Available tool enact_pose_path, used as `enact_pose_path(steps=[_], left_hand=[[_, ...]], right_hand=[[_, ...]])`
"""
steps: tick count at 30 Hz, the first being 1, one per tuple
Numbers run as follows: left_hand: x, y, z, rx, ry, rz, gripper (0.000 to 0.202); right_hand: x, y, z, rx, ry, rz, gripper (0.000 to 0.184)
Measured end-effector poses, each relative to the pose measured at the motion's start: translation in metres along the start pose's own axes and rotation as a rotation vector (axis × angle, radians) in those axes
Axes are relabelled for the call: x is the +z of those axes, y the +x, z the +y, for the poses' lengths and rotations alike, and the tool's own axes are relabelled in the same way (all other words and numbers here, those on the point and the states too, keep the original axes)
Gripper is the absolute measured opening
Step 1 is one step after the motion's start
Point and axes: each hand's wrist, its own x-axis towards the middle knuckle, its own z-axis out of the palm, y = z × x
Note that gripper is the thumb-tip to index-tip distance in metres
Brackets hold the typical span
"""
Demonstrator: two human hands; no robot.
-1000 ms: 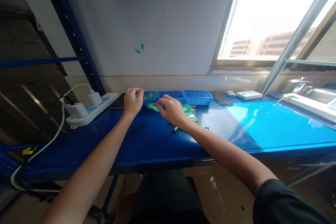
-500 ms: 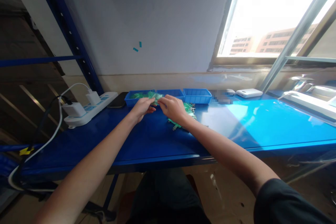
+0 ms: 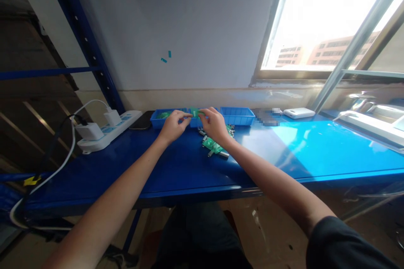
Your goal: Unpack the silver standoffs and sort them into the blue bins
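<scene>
Green part [image 3: 195, 112] pinched between fingertips of both hands: left [image 3: 172, 125], right [image 3: 215, 125], above blue bins [image 3: 237, 116].

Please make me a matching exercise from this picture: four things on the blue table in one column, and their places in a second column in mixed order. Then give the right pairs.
Things:
1. power strip
2. small green part
3. white power bank
4. pile of green boards

Places:
A. right of the blue bins
B. pinched between left hand and right hand
C. far left, with chargers plugged in
D. loose on the table, by the right hand

Pairs: 1-C, 2-B, 3-A, 4-D.
</scene>
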Motion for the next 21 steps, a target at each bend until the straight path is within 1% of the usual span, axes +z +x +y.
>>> enact_pose_path(steps=[1,3,4,5,6,7,9,11,12,13,14,16,17,18,19,20,21], left_hand=[[-0.001,0.001,0.001,-0.134,-0.137,-0.014,0.036],[-0.003,0.001,0.002,-0.38,-0.403,-0.04,0.046],[-0.003,0.001,0.002,-0.464,-0.494,-0.041,0.045],[-0.004,0.002,0.002,-0.511,-0.544,-0.033,0.041],[-0.005,0.002,0.001,-0.52,-0.557,-0.013,0.037],[-0.007,0.004,-0.001,-0.501,-0.543,0.026,0.033],[-0.012,0.01,-0.007,-0.417,-0.444,0.171,0.029],[-0.02,0.02,-0.017,-0.33,-0.238,0.356,0.031],[-0.025,0.025,-0.021,-0.303,-0.09,0.419,0.033],[-0.029,0.029,-0.023,-0.287,0.073,0.456,0.036],[-0.033,0.031,-0.023,-0.276,0.236,0.465,0.039],[-0.039,0.025,-0.011,-0.243,0.476,0.423,0.047],[-0.041,0.015,0.0,-0.209,0.519,0.384,0.051],[-0.043,0.001,0.015,-0.17,0.49,0.311,0.049],[-0.044,-0.017,0.032,-0.122,0.4,0.203,0.044],[-0.044,-0.038,0.049,-0.087,0.255,0.102,0.04],[-0.044,-0.06,0.064,-0.112,0.073,0.063,0.04]], right_hand=[[0.001,-0.002,0.0,-0.076,-0.034,-0.018,0.027],[0.003,-0.006,-0.001,-0.18,-0.057,-0.075,0.029],[0.004,-0.008,-0.001,-0.219,-0.058,-0.1,0.031],[0.005,-0.009,-0.002,-0.255,-0.056,-0.119,0.033],[0.006,-0.011,-0.004,-0.29,-0.053,-0.135,0.035],[0.007,-0.011,-0.006,-0.319,-0.05,-0.147,0.036],[0.006,-0.011,-0.01,-0.351,-0.067,-0.164,0.035],[0.001,-0.006,-0.014,-0.331,-0.122,-0.19,0.033],[-0.003,-0.003,-0.014,-0.301,-0.16,-0.206,0.033],[-0.007,0.0,-0.012,-0.263,-0.2,-0.228,0.032],[-0.012,0.004,-0.008,-0.219,-0.239,-0.256,0.031],[-0.025,0.009,0.004,-0.117,-0.316,-0.328,0.029],[-0.031,0.011,0.013,-0.063,-0.358,-0.371,0.028],[-0.038,0.011,0.022,-0.011,-0.404,-0.417,0.027],[-0.044,0.011,0.031,0.037,-0.452,-0.462,0.027],[-0.05,0.011,0.039,0.081,-0.497,-0.5,0.028],[-0.054,0.009,0.046,0.12,-0.536,-0.531,0.029]])
